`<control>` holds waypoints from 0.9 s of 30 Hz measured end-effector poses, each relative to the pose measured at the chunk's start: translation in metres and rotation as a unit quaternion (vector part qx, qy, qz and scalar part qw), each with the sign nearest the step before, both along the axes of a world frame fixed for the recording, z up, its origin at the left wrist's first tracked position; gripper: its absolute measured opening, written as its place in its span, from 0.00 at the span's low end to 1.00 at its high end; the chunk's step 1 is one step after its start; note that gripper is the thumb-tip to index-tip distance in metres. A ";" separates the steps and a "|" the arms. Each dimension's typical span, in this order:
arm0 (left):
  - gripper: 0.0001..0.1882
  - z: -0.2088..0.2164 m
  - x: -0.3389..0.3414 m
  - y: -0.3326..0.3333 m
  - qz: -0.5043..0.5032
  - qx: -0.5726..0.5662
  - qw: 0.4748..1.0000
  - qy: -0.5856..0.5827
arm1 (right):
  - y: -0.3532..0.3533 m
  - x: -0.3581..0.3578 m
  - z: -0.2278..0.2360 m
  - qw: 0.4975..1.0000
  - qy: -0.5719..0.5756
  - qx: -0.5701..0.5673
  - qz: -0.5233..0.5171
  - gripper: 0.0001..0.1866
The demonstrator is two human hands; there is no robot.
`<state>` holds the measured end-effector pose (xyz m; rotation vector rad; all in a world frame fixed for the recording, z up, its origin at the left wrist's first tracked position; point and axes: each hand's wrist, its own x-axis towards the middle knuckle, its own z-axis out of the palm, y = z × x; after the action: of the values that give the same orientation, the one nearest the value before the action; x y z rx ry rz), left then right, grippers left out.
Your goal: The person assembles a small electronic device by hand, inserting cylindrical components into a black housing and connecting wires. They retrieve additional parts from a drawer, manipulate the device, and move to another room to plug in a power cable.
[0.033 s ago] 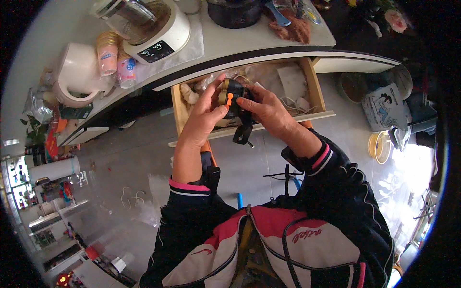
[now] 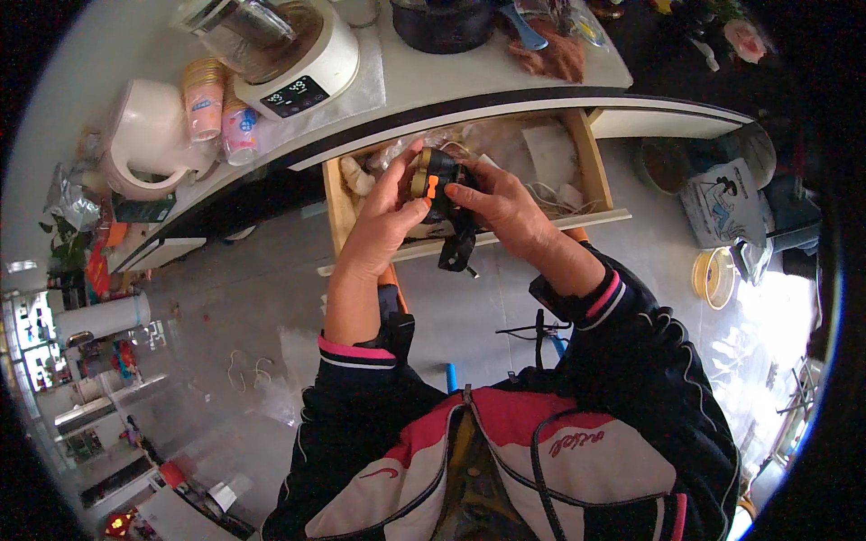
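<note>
Above the open wooden drawer (image 2: 331,194), I hold a headlamp (image 2: 439,165) with a black body, a gold-coloured rim and an orange piece on its side. My left hand (image 2: 383,212) grips its left side, fingers behind and thumb near the orange piece. From the right, my right hand (image 2: 505,203) holds the black part, its thumb pressed on it. A black strap (image 2: 457,251) hangs below, past the drawer front. Inside the drawer are a white cable (image 2: 550,197), a pale box (image 2: 548,151) and clear plastic wrapping, partly hidden by my hands.
On the counter (image 2: 397,81) stand an appliance (image 2: 296,95) with a glass jug, stacked paper cups (image 2: 202,101), a pale pink pitcher (image 2: 149,135), a black pot (image 2: 437,25) and a brown cloth (image 2: 552,59). A printed bag (image 2: 726,206) and a yellow basket (image 2: 713,277) are at right.
</note>
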<state>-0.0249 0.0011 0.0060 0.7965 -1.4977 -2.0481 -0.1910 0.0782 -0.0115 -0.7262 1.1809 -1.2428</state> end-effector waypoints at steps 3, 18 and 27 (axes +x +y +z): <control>0.33 -0.002 0.003 -0.002 -0.001 -0.037 0.999 -0.003 | -0.004 0.007 -0.013 0.993 0.075 -0.056 -0.069 0.22; 0.33 -0.013 0.000 0.000 0.051 -0.149 0.982 -0.102 | -0.008 0.011 -0.006 0.762 0.575 -0.281 -0.095 0.08; 0.29 -0.001 -0.008 0.007 0.053 -0.074 0.990 -0.110 | -0.008 0.004 0.003 0.785 0.526 -0.299 -0.131 0.06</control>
<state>-0.0325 0.0082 0.0053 1.0456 -1.6642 -1.7959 -0.1873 0.0699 -0.0085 -1.9626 1.8244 -1.4921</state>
